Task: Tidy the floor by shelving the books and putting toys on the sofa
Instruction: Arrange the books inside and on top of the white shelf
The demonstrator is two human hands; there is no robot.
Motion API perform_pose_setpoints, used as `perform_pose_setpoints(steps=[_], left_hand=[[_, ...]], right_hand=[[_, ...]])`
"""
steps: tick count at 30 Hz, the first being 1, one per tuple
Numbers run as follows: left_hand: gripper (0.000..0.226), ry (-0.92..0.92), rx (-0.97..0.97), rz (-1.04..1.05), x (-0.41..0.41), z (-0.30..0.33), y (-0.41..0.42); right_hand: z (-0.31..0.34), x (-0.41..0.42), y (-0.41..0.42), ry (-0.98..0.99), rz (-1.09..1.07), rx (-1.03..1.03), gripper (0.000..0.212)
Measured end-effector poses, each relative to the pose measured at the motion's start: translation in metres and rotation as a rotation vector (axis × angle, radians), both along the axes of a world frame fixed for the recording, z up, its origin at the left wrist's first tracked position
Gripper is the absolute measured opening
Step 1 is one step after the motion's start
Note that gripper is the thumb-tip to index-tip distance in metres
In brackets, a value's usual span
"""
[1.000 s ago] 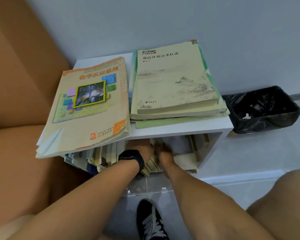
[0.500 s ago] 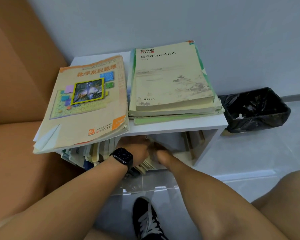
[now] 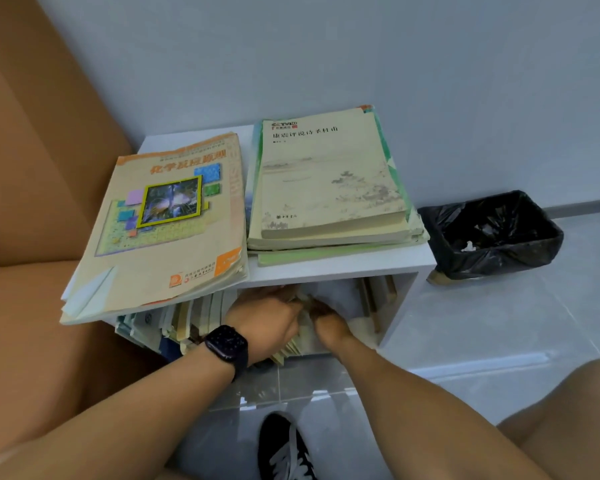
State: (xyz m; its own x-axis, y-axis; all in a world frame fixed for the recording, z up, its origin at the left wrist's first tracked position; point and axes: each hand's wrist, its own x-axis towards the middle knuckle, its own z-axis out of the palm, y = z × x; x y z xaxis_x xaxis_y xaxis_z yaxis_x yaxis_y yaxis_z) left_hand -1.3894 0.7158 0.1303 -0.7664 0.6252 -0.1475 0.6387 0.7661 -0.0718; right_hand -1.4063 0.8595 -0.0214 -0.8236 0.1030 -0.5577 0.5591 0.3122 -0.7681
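- Shoe (image 3: 284, 452) and bare knee (image 3: 568, 420) are seen nearest, on the pale floor (image 3: 482, 323) in front of the shelf; little free floor is left between them and the shelf front.
- Both forearms are reached forward into the open compartment. Compared with a second ago, the hands have been pushed slightly deeper and closer together, and the book between them now looks nearly seated; this step of shelving is judged almost done.
- The left hand (image 3: 267, 318), with a watch (image 3: 227, 342) on the wrist, is laid against the book being shelved (image 3: 303, 323); its fingers are curled round the book's edge.
- The right hand (image 3: 329, 327) is pressed at the same book from the other side; whether its fingers are wrapped or flat cannot be told, as they are hidden inside.
- Upright books (image 3: 187, 323) are packed in the left part of the compartment and a few lean at the right wall (image 3: 378, 296), so open room is left only in the middle.
- Above, on the white surface (image 3: 343, 265), a large textbook (image 3: 167, 223) overhangs the front-left edge and could be knocked by a rising wrist; a beige stack (image 3: 329, 181) lies beside it.
- Sofa (image 3: 32, 202) bounds the left; a lined bin (image 3: 492, 233) stands right, against the wall (image 3: 326, 46).
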Motion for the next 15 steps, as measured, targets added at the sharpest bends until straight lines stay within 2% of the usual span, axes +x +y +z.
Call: perform_pose_setpoints(steps=[4,6,8,11,13,15], left_hand=[[0.030,0.041,0.111,-0.025,0.019,0.019,-0.031],[0.030,-0.003,0.182,-0.017,0.036,0.030,-0.046],[0.030,-0.146,0.306,0.040,0.053,0.041,-0.054],[0.026,-0.327,0.549,0.161,0.073,0.062,-0.054],[0.025,-0.305,0.653,0.170,0.081,0.076,-0.054],[0.023,-0.250,0.755,0.148,0.084,0.090,-0.051]], right_hand=[[0.015,0.030,0.010,-0.001,0.052,0.233,0.032],[0.041,0.044,0.006,0.018,0.143,0.361,0.037],[0.079,0.054,-0.006,0.014,0.325,0.423,0.036],[0.153,0.066,-0.022,0.005,0.734,0.586,0.027],[0.202,0.076,-0.025,0.051,0.852,0.672,0.027],[0.244,0.089,-0.019,0.162,0.864,0.700,0.030]])
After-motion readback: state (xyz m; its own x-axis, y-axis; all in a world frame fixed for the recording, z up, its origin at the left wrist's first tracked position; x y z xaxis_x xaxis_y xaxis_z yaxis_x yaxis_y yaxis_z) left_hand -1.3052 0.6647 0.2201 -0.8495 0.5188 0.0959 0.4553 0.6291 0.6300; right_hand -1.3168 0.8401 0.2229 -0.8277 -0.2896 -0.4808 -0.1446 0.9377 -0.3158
